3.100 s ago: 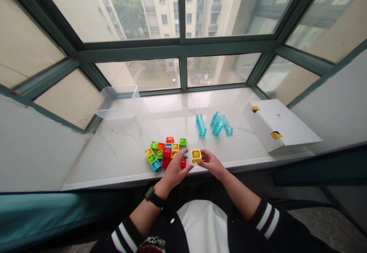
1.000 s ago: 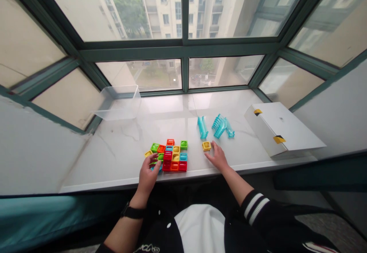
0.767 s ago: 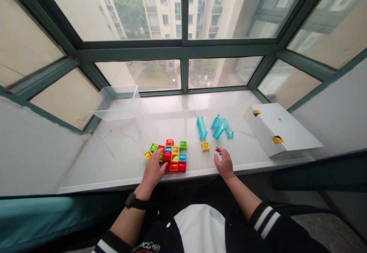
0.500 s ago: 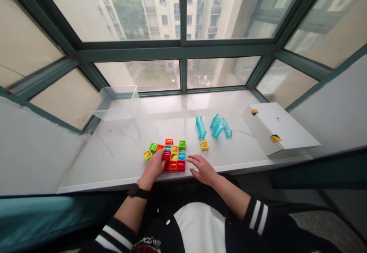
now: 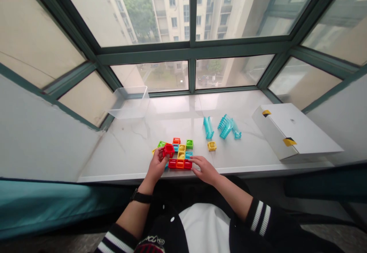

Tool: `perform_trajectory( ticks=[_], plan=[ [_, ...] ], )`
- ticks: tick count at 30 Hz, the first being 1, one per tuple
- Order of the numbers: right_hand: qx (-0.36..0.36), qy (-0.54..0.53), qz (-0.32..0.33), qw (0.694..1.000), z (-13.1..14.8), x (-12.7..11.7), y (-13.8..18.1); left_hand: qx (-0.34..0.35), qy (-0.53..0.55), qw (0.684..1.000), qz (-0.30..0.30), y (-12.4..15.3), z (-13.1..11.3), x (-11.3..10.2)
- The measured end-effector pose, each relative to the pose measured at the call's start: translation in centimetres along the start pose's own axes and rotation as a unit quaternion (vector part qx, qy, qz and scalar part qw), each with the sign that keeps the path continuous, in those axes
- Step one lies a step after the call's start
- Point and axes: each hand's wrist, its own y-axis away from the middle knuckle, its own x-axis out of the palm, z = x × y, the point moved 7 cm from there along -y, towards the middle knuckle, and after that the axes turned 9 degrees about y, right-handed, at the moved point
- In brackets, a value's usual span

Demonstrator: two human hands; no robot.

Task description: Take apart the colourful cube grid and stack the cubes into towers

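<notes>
A cluster of coloured square blocks (image 5: pixel 180 155) lies near the front edge of the marble windowsill (image 5: pixel 172 123). My left hand (image 5: pixel 157 165) is at the cluster's left side, its fingers pinched on a red block (image 5: pixel 168 150) raised a little above the others. My right hand (image 5: pixel 204 168) rests at the cluster's right end, fingers stretched out and touching the red block in the bottom row (image 5: pixel 187 164). A single yellow block (image 5: pixel 211 146) sits apart to the right, just in front of several turquoise ribbed pieces (image 5: pixel 225 126).
A clear plastic tub (image 5: pixel 129 102) stands at the back left of the sill. A white box with yellow tape tabs (image 5: pixel 292 132) lies at the right. Green window frames (image 5: pixel 192 48) close off the back. The sill's front edge is right under my hands.
My right hand left the lone yellow block and came over to the cluster's right end. My left hand took hold of a red block and lifted it from the cluster. The view shifted slightly.
</notes>
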Motion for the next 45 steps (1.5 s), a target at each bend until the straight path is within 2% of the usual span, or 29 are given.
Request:
perform_trajectory(
  ticks=[4,7,11,14,19,25,33,41,45],
  plan=[
    [0.04,-0.081,-0.045,0.995,1.0,-2.9,-0.7,-0.055,0.098,0.993,0.023,1.1,-1.2,2.6],
    [0.054,-0.155,-0.047,0.985,2.5,-4.3,-1.1,-0.081,0.132,0.987,0.047,2.1,-1.7,5.1],
    [0.05,-0.239,-0.03,0.969,4.3,-4.7,-1.3,-0.084,0.154,0.981,0.083,3.3,-1.8,8.1],
    [0.07,-0.28,-0.02,0.957,4.3,-4.6,-1.0,-0.092,0.173,0.977,0.089,3.9,-1.4,9.4],
    [0.099,-0.286,-0.024,0.953,3.0,-5.0,0.0,-0.112,0.195,0.967,0.12,4.4,-0.7,10.1],
    [0.111,-0.302,-0.03,0.946,2.3,-5.3,0.9,-0.091,0.169,0.972,0.134,4.6,-1.4,10.3],
    [0.111,-0.272,-0.019,0.956,2.5,-5.4,1.1,0.004,0.019,0.991,0.135,4.9,-3.3,11.4],
    [0.12,-0.206,-0.023,0.971,2.1,-5.4,1.9,0.088,-0.071,0.981,0.156,4.9,-3.5,12.3],
    [0.143,-0.174,-0.053,0.973,0.5,-6.4,2.6,0.105,-0.111,0.971,0.185,4.7,-2.9,12.1]
  ],
)
